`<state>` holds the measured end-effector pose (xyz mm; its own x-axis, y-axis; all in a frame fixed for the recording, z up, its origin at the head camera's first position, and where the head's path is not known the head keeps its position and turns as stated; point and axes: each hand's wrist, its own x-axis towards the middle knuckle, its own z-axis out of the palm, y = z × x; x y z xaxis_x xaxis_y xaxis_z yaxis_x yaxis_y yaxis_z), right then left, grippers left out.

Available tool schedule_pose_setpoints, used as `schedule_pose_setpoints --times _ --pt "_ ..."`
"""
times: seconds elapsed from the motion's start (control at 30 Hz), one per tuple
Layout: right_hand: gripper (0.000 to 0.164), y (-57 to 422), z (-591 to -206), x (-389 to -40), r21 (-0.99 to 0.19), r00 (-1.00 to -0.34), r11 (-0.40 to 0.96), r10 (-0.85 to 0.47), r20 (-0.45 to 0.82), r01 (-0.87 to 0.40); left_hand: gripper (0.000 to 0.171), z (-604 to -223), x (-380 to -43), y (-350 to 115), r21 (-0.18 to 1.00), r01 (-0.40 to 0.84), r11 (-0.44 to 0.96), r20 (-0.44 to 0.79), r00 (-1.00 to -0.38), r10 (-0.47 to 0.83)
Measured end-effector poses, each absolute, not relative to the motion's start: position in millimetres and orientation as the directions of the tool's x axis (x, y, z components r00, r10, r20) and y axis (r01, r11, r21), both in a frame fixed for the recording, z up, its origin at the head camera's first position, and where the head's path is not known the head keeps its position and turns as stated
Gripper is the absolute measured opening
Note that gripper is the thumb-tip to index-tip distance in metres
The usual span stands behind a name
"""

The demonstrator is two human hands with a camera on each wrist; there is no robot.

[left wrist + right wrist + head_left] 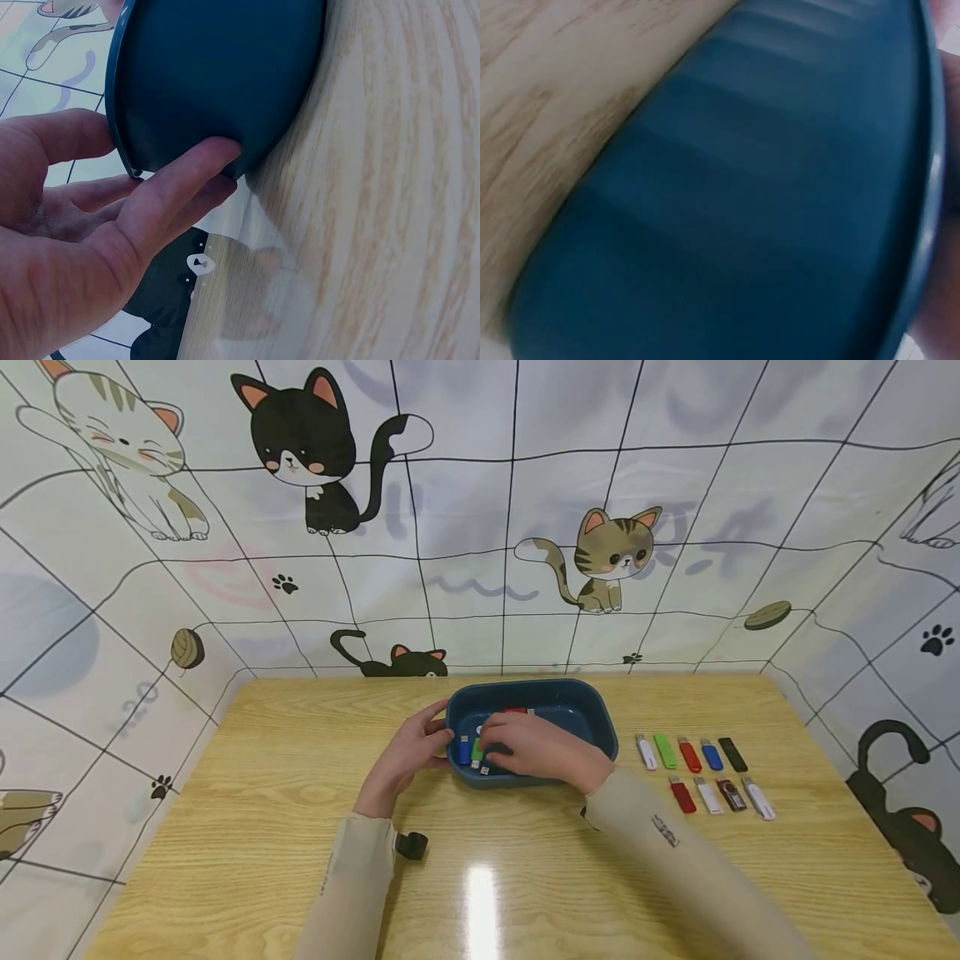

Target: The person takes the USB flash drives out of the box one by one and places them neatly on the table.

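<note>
A dark blue plastic bin (540, 780) stands on the wooden table, with several USB flash drives at its left end. Among them are a blue USB flash drive (465, 750) and a green USB flash drive (476, 753); a red one (513, 710) lies farther back. My left hand (408, 745) holds the bin's left end, its fingers spread along the outer wall in the left wrist view. Over the near rim reaches my right hand (536, 747), fingers bent down among the drives. Its fingertips are hidden, and the right wrist view shows mainly the bin's outer wall (742, 187).
To the right of the bin, several USB flash drives lie in two rows, including a green one (665, 751), a black one (732, 755) and a dark red one (682, 795). A cat-patterned cloth (480, 527) rises behind and beside the table (247, 827).
</note>
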<state>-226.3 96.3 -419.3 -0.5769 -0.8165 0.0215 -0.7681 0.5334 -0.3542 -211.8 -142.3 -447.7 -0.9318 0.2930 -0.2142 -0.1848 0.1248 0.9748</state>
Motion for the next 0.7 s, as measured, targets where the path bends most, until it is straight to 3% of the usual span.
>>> schedule_pose_setpoints --times 0.5,0.7 --pt "0.019 78.2 -431.5 -242.8 -0.424 -0.527 0.499 -0.848 -0.060 -0.756 0.061 -445.9 -212.8 -141.3 0.976 -0.194 0.100 -0.216 -0.927 0.306" --pt "0.021 77.2 -435.4 -247.3 -0.396 -0.520 0.502 -0.851 -0.069 -0.769 0.061 -446.0 -213.6 -140.8 0.975 -0.194 0.109 -0.218 -0.929 0.298"
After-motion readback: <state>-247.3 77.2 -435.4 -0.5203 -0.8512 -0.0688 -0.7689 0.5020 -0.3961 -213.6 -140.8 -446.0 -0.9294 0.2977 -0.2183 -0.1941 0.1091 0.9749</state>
